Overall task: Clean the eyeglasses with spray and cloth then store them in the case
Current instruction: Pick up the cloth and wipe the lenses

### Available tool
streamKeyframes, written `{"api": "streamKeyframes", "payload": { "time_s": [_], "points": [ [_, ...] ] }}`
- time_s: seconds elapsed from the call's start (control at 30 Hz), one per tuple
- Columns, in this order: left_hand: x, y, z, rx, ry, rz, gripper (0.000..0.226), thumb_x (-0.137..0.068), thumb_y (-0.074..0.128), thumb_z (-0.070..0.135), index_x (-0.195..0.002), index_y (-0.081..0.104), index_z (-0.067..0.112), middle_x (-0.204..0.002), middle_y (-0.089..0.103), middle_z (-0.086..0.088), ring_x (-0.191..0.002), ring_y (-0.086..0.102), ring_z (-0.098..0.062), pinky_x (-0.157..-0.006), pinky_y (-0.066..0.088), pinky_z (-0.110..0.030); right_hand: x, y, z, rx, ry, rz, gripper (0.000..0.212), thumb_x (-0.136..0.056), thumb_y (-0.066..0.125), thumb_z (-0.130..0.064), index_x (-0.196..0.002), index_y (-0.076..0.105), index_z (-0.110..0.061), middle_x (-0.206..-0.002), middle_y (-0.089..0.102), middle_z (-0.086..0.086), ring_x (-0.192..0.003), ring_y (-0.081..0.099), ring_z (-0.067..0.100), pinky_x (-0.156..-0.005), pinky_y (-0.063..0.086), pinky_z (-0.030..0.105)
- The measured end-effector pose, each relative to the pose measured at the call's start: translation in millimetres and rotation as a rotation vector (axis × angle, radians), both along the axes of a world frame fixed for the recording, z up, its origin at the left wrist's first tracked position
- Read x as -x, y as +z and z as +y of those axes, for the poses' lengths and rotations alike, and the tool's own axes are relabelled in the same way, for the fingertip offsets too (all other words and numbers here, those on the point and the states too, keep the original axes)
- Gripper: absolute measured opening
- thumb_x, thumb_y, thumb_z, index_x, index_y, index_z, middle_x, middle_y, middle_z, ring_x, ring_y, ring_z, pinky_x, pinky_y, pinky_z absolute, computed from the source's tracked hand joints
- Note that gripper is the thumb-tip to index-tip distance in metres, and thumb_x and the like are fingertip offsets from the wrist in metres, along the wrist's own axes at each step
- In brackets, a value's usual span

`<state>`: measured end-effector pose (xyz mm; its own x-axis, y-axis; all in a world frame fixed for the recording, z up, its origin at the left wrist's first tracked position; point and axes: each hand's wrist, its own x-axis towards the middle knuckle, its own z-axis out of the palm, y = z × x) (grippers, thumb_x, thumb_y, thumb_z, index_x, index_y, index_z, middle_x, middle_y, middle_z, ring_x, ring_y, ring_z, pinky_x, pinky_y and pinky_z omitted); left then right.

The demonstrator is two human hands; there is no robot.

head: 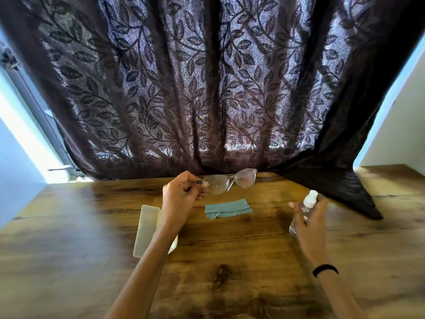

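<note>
**Glasses up in left hand, spray bottle in right**

- Dark leaf-pattern curtain (207,88): hangs beyond both hands, hem touching the far table edge.
- Wooden table (230,261): under both arms.
- Cream case (147,229): flat on the table below the left forearm, which hides part of it. Can't tell open vs closed.
- Blue-grey cloth (227,208): flat on the table between the hands, nearer the left, just below the glasses.
- Left hand (181,192): raised, fingers curled, pinching the eyeglasses (217,185) at one temple end. Clear frame sticks out to the right of the hand, off the table, with droplets or specks on the lenses.
- Right hand (310,222): wrapped around a clear spray bottle (305,208), white nozzle up, index finger extended beside it. Well apart from the glasses.
- Black band (325,270): on the right wrist.
</note>
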<state>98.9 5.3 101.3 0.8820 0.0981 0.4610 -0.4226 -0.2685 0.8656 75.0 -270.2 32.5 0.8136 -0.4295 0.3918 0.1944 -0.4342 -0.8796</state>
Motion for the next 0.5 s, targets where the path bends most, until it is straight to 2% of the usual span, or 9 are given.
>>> {"api": "streamKeyframes", "payload": {
  "time_s": [0.1,0.2,0.27,0.33,0.43,0.5],
  "points": [
    [1,1,0,0.013,-0.006,0.0,0.031,-0.084,0.061,-0.003,-0.071,0.06,0.025,-0.072,0.073,0.008,-0.064,0.07,-0.016,-0.057,0.055,-0.02,2,4,1,-0.013,0.008,0.018,0.059,-0.079,0.066,-0.029,-0.126,0.033,-0.017,-0.114,0.047,0.011,-0.102,0.052,0.028,-0.091,0.047,0.05],
    [1,1,1,0.011,-0.013,-0.009,0.032,-0.083,0.062,-0.002,-0.072,0.061,0.028,-0.072,0.073,0.008,-0.064,0.07,-0.015,-0.058,0.055,-0.02,5,14,6,-0.001,-0.053,-0.101,0.068,-0.076,0.069,-0.029,-0.132,0.032,-0.015,-0.13,0.04,0.012,-0.117,0.044,0.029,-0.101,0.04,0.047],
    [1,0,2,0.019,-0.02,-0.01,0.033,-0.083,0.063,0.0,-0.071,0.062,0.031,-0.073,0.073,0.007,-0.064,0.07,-0.016,-0.058,0.056,-0.022,5,25,9,0.05,-0.139,-0.248,0.063,-0.08,0.066,-0.027,-0.132,0.034,-0.013,-0.132,0.037,0.014,-0.119,0.042,0.028,-0.102,0.038,0.044],
    [0,-2,3,0.025,-0.023,-0.002,0.033,-0.083,0.064,0.002,-0.071,0.062,0.034,-0.074,0.073,0.006,-0.064,0.07,-0.017,-0.059,0.057,-0.023,1,41,11,0.167,-0.194,-0.372,0.05,-0.085,0.063,-0.018,-0.129,0.04,-0.009,-0.127,0.041,0.015,-0.114,0.046,0.028,-0.099,0.041,0.043],
    [-2,-3,1,0.033,-0.021,0.012,0.03,-0.082,0.066,0.006,-0.071,0.062,0.033,-0.072,0.073,0.006,-0.063,0.07,-0.017,-0.059,0.058,-0.025,-6,64,20,0.263,-0.088,-0.465,0.028,-0.089,0.056,-0.004,-0.117,0.055,-0.008,-0.113,0.051,0.007,-0.097,0.055,0.017,-0.09,0.045,0.021],
    [-2,-3,0,0.046,-0.026,0.02,0.032,-0.082,0.066,0.005,-0.069,0.061,0.034,-0.071,0.073,0.006,-0.062,0.07,-0.017,-0.058,0.057,-0.024,-12,73,31,0.29,0.03,-0.421,0.026,-0.087,0.057,0.0,-0.112,0.061,-0.007,-0.101,0.057,0.0,-0.088,0.057,0.013,-0.082,0.044,0.01]
  ]
}}
